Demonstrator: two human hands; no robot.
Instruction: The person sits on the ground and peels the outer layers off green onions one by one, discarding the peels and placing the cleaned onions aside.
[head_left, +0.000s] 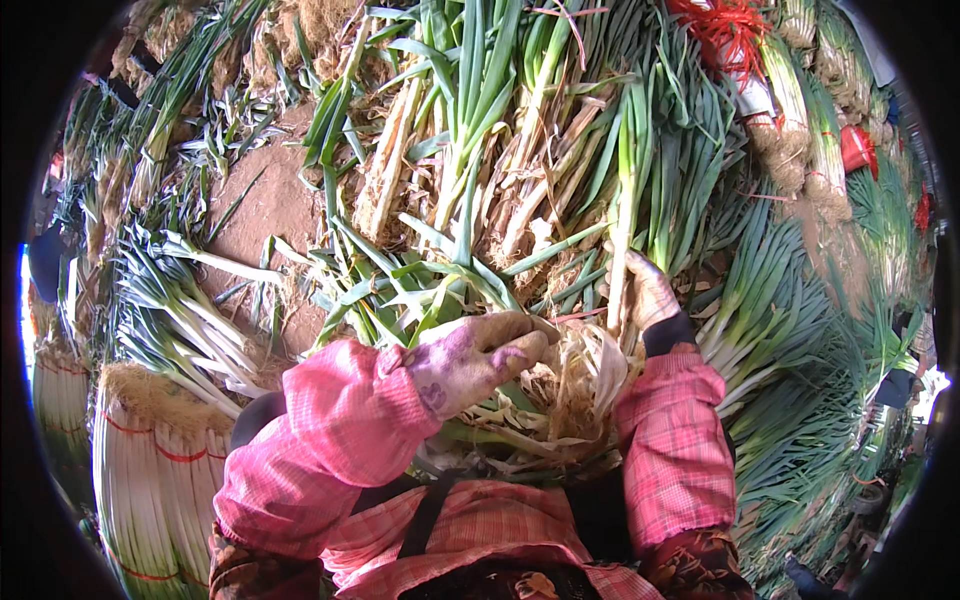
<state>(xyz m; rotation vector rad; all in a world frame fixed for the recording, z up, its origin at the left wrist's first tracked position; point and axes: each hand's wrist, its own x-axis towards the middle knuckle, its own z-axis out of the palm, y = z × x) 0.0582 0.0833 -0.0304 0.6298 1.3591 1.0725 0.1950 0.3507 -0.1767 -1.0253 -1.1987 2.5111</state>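
My right hand (651, 292), in a pale glove, grips a green onion (622, 217) near its lower white end. The stalk stands nearly upright, its green leaves towards the top of the view. My left hand (480, 360), in a cream glove with purple stains, is over the leaf litter to the left. Its fingers point right and are bent; whether they hold anything is hidden. Dry peeled husks (577, 375) lie below and between the hands. Just beyond them is a heap of unpeeled green onions (525, 180) with brown outer leaves.
Peeled green onions (202, 322) lie at left, above a large bundle (154, 480) tied with red bands. More green onions (772, 300) fan out at right. A tangle of red ties (727, 37) is at upper right. Bare soil (266, 199) shows at left.
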